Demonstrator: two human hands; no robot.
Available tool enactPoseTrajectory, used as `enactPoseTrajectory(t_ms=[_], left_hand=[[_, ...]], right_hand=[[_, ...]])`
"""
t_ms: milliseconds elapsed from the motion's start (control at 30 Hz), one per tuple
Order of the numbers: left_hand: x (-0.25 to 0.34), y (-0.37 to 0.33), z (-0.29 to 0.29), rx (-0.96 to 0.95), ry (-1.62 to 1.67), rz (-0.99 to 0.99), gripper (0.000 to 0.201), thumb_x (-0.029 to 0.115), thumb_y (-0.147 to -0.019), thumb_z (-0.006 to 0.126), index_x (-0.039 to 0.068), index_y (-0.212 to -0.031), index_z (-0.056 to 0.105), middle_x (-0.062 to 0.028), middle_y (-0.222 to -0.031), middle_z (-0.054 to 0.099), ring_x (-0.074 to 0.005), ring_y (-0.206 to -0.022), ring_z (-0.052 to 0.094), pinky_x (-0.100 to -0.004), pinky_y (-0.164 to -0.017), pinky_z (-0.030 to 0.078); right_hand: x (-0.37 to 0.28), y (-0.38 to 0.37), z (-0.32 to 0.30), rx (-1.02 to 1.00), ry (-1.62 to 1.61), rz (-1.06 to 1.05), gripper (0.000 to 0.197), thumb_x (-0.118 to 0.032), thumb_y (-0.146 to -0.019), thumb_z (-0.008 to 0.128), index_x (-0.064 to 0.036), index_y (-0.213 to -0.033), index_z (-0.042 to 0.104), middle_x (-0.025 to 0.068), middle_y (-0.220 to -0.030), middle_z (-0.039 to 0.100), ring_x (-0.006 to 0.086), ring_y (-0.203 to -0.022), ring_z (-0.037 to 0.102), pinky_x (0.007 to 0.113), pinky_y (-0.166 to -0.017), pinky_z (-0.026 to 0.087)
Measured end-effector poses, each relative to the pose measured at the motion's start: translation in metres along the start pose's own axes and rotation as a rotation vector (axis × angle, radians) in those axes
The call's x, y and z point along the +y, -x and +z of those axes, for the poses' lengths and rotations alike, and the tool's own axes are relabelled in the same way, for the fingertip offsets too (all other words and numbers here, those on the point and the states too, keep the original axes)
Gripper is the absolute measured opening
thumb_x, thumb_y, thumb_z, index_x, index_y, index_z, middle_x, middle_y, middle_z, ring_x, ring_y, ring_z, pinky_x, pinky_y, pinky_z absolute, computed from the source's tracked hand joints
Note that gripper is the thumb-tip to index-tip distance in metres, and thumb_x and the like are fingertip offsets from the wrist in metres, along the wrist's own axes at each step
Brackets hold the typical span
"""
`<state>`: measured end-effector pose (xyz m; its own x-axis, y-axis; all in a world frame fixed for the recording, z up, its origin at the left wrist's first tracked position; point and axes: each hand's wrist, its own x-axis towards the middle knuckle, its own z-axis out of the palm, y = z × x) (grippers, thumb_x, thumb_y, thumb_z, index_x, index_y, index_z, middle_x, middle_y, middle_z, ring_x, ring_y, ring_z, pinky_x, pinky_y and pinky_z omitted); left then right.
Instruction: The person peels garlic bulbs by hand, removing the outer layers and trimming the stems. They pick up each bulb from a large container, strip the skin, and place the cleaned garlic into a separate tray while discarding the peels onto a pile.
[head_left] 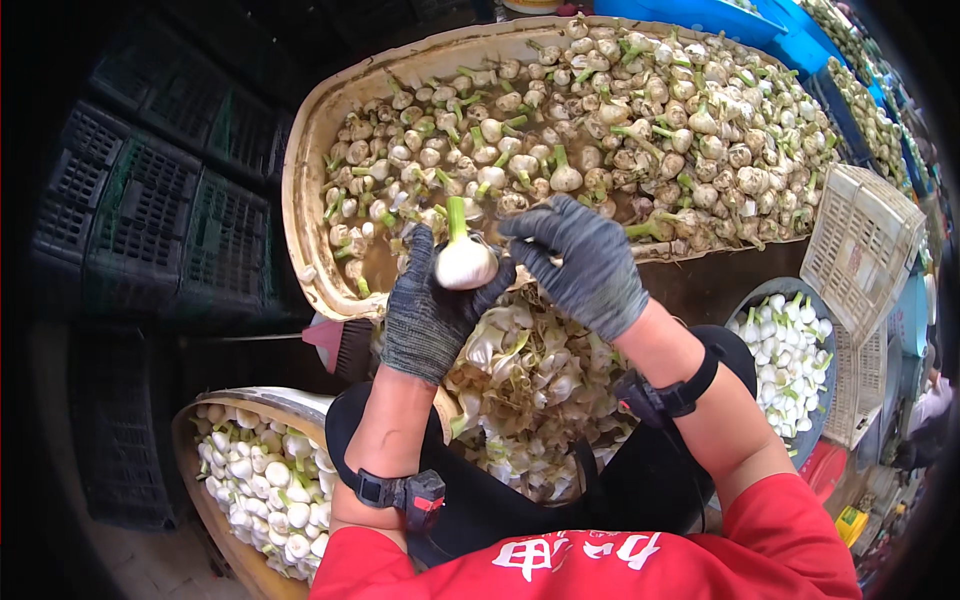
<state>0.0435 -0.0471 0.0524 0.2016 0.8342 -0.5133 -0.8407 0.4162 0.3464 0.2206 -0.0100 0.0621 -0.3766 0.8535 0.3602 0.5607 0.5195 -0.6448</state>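
A white garlic bulb (466, 264) with a short green stem stands upright in my left hand (430, 315), whose gloved fingers close around its base. My right hand (585, 265), in the same grey knit glove, is just to the right of the bulb and not touching it. Its fingers are bent and somewhat apart, slightly blurred, with nothing visible in them. Beneath both hands, loose garlic skins (545, 390) lie in a heap between my legs. Beyond my hands, a large cream tub (300, 215) contains many unpeeled, dirty garlic bulbs (690, 130) and brown water.
Peeled bulbs fill a tan container (185, 455) at lower left and a round grey tub (830, 370) at right. Black crates (140, 215) are stacked on the left. Cream plastic crates (865, 250) stand at right, near a red object (822, 470). Blue tubs (700, 15) are behind.
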Motion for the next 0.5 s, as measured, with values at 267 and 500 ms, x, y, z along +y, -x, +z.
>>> enactPoseTrajectory(t_ms=[267, 500], left_hand=[[-0.013, -0.010, -0.005, 0.067, 0.112, 0.147, 0.041, 0.031, -0.089, 0.056, -0.001, -0.113, 0.048, -0.0140, -0.103, 0.055, -0.0268, -0.097, 0.055, -0.0412, -0.087, 0.048], [-0.016, -0.013, 0.000, 0.228, 0.010, 0.195, 0.035, 0.022, -0.086, 0.061, -0.003, -0.108, 0.051, -0.0146, -0.098, 0.058, -0.0283, -0.091, 0.058, -0.0417, -0.084, 0.050]], right_hand=[[-0.014, -0.002, 0.011, -0.034, 0.317, -0.256, 0.017, -0.025, -0.071, 0.063, -0.0191, -0.086, 0.065, 0.0026, -0.073, 0.056, 0.0217, -0.068, 0.058, 0.035, -0.055, 0.045], [-0.018, -0.005, 0.021, -0.019, 0.332, -0.169, 0.012, -0.024, -0.068, 0.065, -0.0164, -0.076, 0.061, 0.0033, -0.072, 0.056, 0.0223, -0.065, 0.058, 0.036, -0.055, 0.046]])
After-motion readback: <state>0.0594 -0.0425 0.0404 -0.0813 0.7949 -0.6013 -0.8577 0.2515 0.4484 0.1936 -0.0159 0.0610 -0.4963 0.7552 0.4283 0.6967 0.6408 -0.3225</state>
